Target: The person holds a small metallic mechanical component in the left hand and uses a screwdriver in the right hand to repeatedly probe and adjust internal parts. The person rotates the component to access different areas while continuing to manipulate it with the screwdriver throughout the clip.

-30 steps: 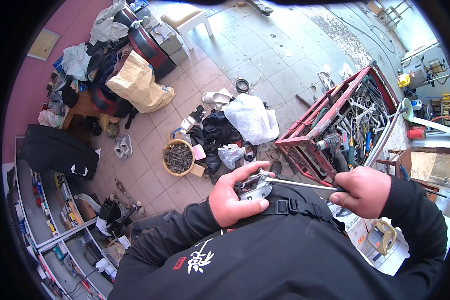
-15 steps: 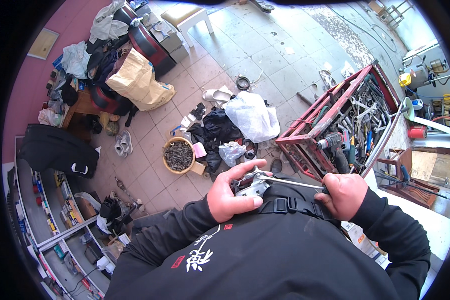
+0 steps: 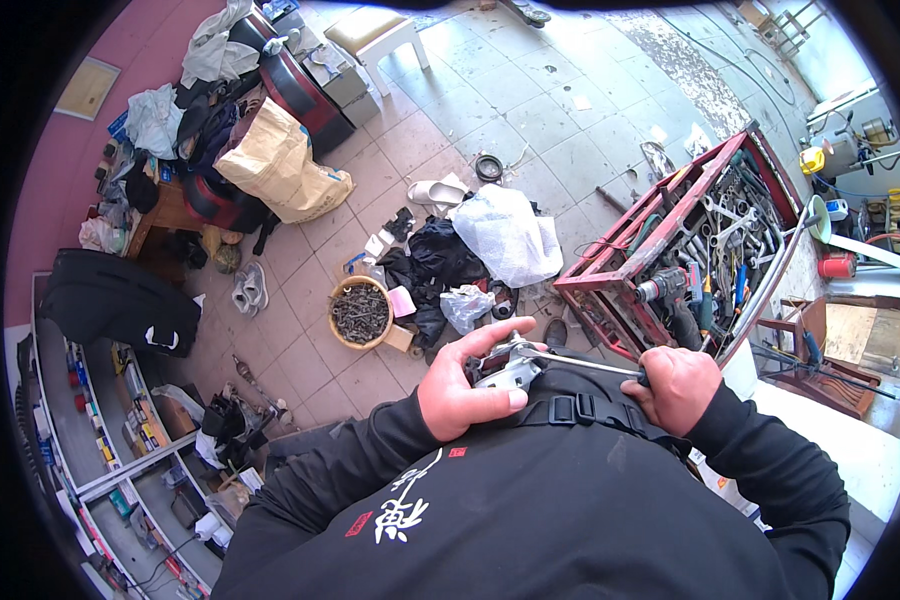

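Observation:
My left hand is closed round a small silver metal part, thumb below it and forefinger stretched along its top. In my right hand is a screwdriver, its dark handle mostly hidden in the fist. The long bright shaft runs left, and its end meets the right side of the metal part. Whether the tip sits in a slot or only rests against the part, I cannot tell. Both hands are in front of my body, just above a black strap buckle.
To the right stands a red metal tool cart heaped with spanners, with a power drill on it. A basket of bolts, white plastic sheeting and dark cloth lie on the tiled floor ahead. Shelves of boxed goods fill the lower left.
My right hand has shifted slightly left and down, and the screwdriver has moved with it. The left hand keeps its grip on the metal part, almost unmoved.

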Action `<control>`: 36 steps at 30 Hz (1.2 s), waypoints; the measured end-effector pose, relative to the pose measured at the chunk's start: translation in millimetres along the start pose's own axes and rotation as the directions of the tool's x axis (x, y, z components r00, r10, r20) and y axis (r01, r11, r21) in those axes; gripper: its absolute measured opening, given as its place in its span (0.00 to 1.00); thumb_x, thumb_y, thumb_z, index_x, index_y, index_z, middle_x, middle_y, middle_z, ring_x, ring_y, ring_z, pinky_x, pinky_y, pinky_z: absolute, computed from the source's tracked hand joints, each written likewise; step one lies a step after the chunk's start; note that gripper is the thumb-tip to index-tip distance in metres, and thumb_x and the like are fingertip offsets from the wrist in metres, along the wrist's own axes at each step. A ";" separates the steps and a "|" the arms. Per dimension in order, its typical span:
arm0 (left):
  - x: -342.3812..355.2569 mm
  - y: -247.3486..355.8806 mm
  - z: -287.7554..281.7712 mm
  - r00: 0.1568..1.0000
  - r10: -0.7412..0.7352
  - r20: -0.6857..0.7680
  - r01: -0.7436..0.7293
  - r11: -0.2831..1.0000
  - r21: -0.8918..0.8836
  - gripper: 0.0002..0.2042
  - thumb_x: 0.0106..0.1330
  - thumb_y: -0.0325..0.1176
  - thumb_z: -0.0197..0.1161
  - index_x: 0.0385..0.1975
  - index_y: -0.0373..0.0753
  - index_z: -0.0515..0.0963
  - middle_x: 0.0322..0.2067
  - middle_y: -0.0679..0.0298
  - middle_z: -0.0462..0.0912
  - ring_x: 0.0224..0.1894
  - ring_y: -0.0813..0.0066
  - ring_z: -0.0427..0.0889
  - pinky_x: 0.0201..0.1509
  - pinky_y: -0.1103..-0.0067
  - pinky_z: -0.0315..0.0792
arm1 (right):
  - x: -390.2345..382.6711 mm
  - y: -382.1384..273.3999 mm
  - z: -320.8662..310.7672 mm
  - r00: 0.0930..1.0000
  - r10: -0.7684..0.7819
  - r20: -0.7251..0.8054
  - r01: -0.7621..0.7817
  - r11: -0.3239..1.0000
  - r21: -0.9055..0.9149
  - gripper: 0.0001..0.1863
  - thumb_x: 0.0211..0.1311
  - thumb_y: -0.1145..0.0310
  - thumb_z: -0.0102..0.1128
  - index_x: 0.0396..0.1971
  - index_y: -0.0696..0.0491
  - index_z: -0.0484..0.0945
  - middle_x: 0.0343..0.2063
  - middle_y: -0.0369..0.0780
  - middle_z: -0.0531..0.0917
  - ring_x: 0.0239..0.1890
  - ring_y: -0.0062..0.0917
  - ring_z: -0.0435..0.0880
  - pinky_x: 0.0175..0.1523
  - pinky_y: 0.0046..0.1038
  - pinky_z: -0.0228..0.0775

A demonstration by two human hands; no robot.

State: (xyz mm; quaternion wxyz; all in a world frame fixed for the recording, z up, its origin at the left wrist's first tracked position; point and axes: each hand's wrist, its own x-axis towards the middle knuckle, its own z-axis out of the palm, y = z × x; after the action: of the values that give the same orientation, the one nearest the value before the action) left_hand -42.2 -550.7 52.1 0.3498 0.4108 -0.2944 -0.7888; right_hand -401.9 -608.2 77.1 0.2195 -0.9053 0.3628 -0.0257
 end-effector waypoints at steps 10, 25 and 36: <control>1.6 4.4 4.0 1.000 -0.006 -0.016 0.007 1.000 0.013 0.51 0.62 0.36 0.80 0.86 0.31 0.64 0.74 0.51 0.83 0.75 0.66 0.81 0.84 0.69 0.67 | 5.8 -0.9 1.3 0.999 0.006 -0.032 -0.003 0.998 0.069 0.22 0.73 0.55 0.78 0.35 0.54 0.74 0.27 0.47 0.82 0.31 0.50 0.88 0.38 0.47 0.80; 0.8 9.0 3.4 0.992 0.089 0.085 -0.099 0.986 0.131 0.49 0.63 0.35 0.82 0.86 0.33 0.66 0.74 0.51 0.84 0.75 0.67 0.81 0.84 0.68 0.67 | 38.9 24.3 -77.5 0.869 -0.038 0.493 -0.184 0.901 0.394 0.20 0.83 0.55 0.67 0.42 0.60 0.81 0.26 0.53 0.83 0.33 0.55 0.86 0.41 0.49 0.78; -0.1 10.9 9.4 0.990 0.082 0.111 -0.097 0.986 0.135 0.48 0.63 0.35 0.82 0.85 0.33 0.68 0.74 0.52 0.83 0.76 0.67 0.80 0.84 0.69 0.67 | 50.0 16.7 -92.0 0.870 -0.045 0.491 -0.028 0.990 0.140 0.21 0.79 0.53 0.72 0.37 0.58 0.80 0.24 0.50 0.82 0.28 0.52 0.86 0.38 0.48 0.77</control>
State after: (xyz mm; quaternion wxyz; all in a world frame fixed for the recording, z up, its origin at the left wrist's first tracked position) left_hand -46.8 -555.3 64.9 0.3392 0.3785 -0.3853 -0.7702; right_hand -394.9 -687.2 147.5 0.3685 -0.8656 0.2881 0.1789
